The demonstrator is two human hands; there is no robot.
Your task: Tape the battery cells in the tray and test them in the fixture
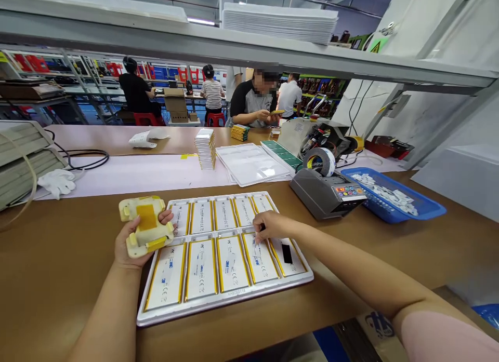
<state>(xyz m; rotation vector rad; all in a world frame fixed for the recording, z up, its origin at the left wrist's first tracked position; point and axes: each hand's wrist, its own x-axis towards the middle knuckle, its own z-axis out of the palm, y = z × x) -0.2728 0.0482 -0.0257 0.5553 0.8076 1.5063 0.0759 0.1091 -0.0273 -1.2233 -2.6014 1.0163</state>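
Observation:
My left hand (130, 242) grips a cream plastic jig (136, 239) with amber tape on its middle and lower edge, held over the tray's left side. The white tray (228, 298) holds two rows of flat white pouch batteries (201, 268) with yellow edges and printed labels. My right hand (273, 225) is over the right half of the tray, its fingers pinched together at the upper end of a front-row battery (260, 258). Whatever is between the fingertips is hidden. On the front-row battery at the far right lies a black strip (287, 254).
To the right stand a grey tape dispenser (325, 193) with a tape roll (320, 161) and a blue basket (393, 196) of small white pieces. Behind the tray are clear trays (253, 164) and a battery stack (205, 148). A co-worker (253, 99) sits opposite. A shelf beam (249, 48) crosses above.

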